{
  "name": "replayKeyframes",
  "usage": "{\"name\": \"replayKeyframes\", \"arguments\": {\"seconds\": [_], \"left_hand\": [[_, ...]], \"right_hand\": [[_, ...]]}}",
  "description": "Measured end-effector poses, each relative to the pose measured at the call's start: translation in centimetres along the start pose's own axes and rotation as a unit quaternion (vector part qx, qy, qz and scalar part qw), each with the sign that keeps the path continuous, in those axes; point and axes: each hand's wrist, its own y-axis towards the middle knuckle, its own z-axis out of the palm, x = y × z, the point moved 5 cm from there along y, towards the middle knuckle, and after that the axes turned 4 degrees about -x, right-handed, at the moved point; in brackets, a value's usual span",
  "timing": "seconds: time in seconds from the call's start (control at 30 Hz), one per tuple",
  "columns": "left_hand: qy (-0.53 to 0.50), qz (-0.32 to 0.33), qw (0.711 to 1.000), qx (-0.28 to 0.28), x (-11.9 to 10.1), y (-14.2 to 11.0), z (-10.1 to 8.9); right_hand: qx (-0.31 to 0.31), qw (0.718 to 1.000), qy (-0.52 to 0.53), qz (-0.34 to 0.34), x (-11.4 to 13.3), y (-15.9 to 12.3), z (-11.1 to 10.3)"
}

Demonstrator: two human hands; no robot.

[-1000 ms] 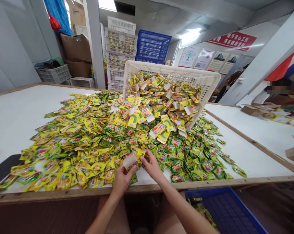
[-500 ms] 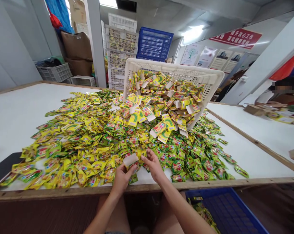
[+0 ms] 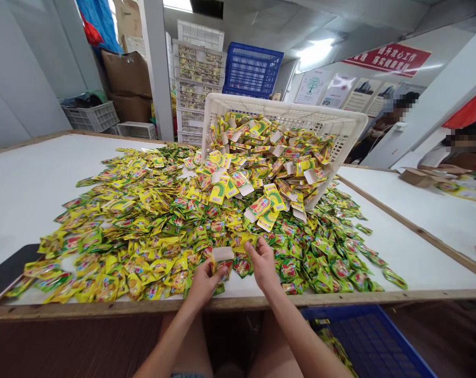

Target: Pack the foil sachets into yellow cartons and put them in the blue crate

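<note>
A big heap of yellow and green sachets (image 3: 151, 220) covers the white table (image 3: 25, 184). A white crate (image 3: 340, 131) lies tipped on its side and spills small folded cartons (image 3: 257, 157) onto the heap. My left hand (image 3: 206, 281) is closed on a small open carton (image 3: 222, 255) near the table's front edge. My right hand (image 3: 264, 265) pinches a yellow sachet (image 3: 244, 242) just right of the carton's mouth.
A blue crate (image 3: 364, 341) with a few sachets sits on the floor at lower right. Stacked white and blue crates (image 3: 222, 63) and brown boxes stand behind the table. Other people are at a second table (image 3: 438, 210) on the right. A dark flat object (image 3: 5, 270) lies at the left edge.
Both hands have shifted a little right. The right hand has picked up a yellow sachet from the heap and holds it by the carton.
</note>
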Motion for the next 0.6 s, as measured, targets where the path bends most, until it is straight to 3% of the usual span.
{"name": "replayKeyframes", "arguments": {"seconds": [0.13,0.23,0.37,0.43,0.6], "left_hand": [[-0.003,0.007,0.999,0.033,0.0,0.5,0.8],[-0.003,0.013,0.999,0.038,-0.1,0.4,1.0],[-0.003,0.042,0.997,0.062,-0.3,0.2,1.1],[0.009,0.048,0.996,0.074,-0.3,0.2,1.1],[0.020,0.043,0.994,0.094,0.4,0.3,1.1]], "right_hand": [[0.043,0.997,-0.041,-0.045,2.7,0.2,0.8],[0.072,0.981,-0.150,-0.096,3.7,0.1,1.3],[0.130,0.898,-0.381,-0.175,3.5,0.0,1.8],[0.157,0.862,-0.447,-0.180,3.0,0.1,1.8],[0.200,0.819,-0.523,-0.125,2.2,0.1,1.7]]}}
